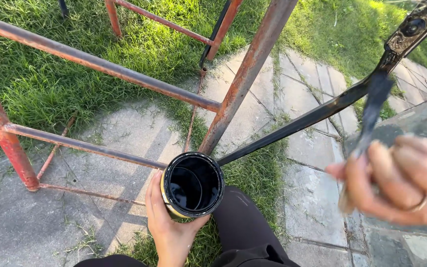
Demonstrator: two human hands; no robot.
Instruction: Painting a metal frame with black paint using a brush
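My left hand grips an open round can of black paint from below, holding it upright above my knee. My right hand is closed around the handle of a paintbrush, blurred by motion. The brush's dark bristles point up and touch a black-painted metal bar that slants from the can's rim up to the top right. A ring shows on one finger of my right hand.
A rusty red metal frame of tubes and thin rods stands ahead on grey paving stones with grass behind and in the joints. My dark trouser leg lies below the can. A grey slab sits at right.
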